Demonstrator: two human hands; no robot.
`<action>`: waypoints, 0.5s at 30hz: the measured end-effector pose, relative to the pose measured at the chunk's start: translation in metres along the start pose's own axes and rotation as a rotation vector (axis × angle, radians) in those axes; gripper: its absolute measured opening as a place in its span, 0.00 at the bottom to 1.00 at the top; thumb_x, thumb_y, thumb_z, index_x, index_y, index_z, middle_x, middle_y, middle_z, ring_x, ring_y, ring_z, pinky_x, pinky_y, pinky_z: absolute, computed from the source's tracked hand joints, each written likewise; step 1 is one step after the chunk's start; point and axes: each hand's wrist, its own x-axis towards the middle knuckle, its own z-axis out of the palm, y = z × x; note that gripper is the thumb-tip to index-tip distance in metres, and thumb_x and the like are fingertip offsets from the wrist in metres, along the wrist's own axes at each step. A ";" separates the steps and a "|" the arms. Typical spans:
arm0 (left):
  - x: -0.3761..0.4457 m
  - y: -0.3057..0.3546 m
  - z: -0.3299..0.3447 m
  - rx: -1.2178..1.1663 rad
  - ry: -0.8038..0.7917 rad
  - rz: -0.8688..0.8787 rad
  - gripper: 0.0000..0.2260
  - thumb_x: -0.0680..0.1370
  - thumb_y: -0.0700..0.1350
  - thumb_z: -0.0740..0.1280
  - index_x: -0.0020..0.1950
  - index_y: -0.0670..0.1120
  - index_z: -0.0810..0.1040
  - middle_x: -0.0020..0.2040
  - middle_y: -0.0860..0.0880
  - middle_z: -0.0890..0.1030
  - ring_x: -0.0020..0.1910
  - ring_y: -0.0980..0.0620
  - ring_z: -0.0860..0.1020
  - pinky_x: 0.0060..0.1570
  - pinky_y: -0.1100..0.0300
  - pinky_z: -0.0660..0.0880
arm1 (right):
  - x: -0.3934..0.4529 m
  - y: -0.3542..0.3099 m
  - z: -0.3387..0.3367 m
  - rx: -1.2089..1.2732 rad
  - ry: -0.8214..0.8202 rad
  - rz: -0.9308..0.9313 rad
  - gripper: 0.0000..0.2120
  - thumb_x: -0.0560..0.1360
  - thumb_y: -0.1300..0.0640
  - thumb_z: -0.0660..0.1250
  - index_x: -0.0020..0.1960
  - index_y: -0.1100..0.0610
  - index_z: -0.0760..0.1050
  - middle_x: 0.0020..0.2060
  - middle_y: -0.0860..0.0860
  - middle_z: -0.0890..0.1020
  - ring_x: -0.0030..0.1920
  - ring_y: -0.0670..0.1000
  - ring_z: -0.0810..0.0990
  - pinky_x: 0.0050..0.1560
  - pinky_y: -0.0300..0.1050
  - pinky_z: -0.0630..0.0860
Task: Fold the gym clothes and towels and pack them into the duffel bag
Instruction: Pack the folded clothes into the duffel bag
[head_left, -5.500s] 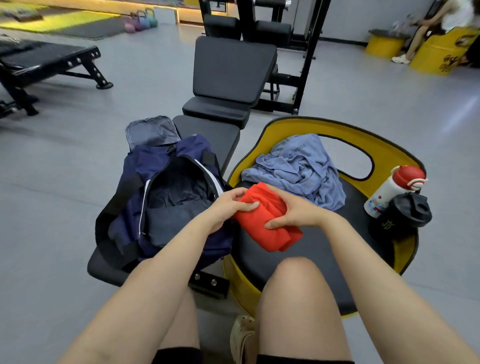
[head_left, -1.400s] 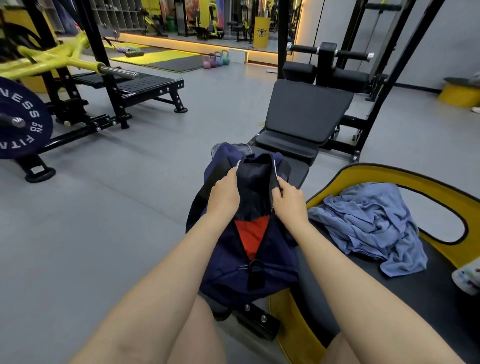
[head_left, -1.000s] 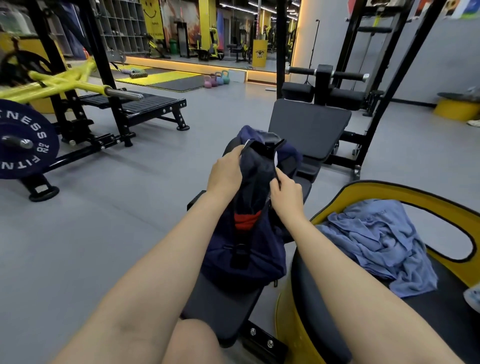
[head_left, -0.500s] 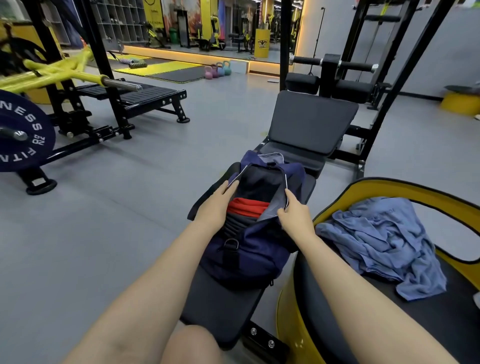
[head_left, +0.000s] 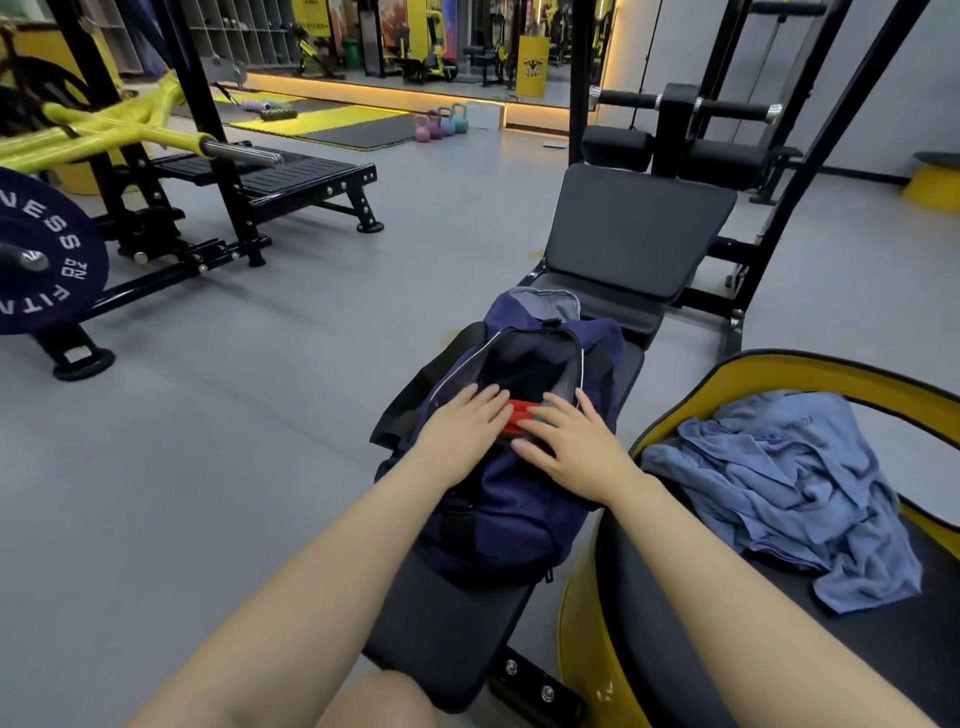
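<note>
Both hands lie flat with straight fingers, gripping nothing: the left hand (head_left: 462, 423) and right hand (head_left: 569, 449) press on a folded red cloth (head_left: 516, 417) inside the unzipped navy duffel bag (head_left: 498, 499). Set on a black bench (head_left: 441, 629), the bag sags softly, while a crumpled blue garment (head_left: 789, 488) lies on the yellow-rimmed seat (head_left: 810, 371) beside it.

The duffel bag (head_left: 511, 467) sits on the counter (head_left: 441, 634) before me, a folded cloth (head_left: 517, 415) in its mouth. My left hand (head_left: 462, 426) and right hand (head_left: 569, 447) rest flat on it. A crumpled towel (head_left: 789, 493) lies on the round seat (head_left: 675, 649) to the right.
</note>
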 end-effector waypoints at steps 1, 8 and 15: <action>0.006 0.000 0.005 -0.014 -0.071 -0.014 0.24 0.83 0.39 0.50 0.78 0.41 0.47 0.79 0.43 0.47 0.77 0.46 0.48 0.74 0.53 0.46 | -0.001 0.002 0.001 -0.037 -0.055 -0.024 0.48 0.67 0.25 0.32 0.72 0.49 0.67 0.71 0.46 0.70 0.76 0.50 0.56 0.74 0.53 0.36; 0.048 -0.007 0.014 -0.265 -0.222 -0.071 0.27 0.83 0.48 0.54 0.78 0.44 0.45 0.79 0.43 0.48 0.77 0.46 0.50 0.74 0.54 0.48 | -0.007 0.015 0.005 -0.018 -0.171 -0.058 0.26 0.78 0.41 0.60 0.73 0.49 0.66 0.69 0.44 0.71 0.74 0.47 0.60 0.70 0.52 0.27; 0.098 -0.012 0.022 -0.052 -0.327 0.095 0.31 0.75 0.66 0.61 0.67 0.44 0.69 0.64 0.44 0.76 0.64 0.45 0.73 0.66 0.55 0.60 | -0.009 0.040 0.002 -0.040 -0.201 -0.019 0.25 0.75 0.53 0.63 0.72 0.46 0.66 0.65 0.43 0.74 0.69 0.47 0.67 0.71 0.52 0.28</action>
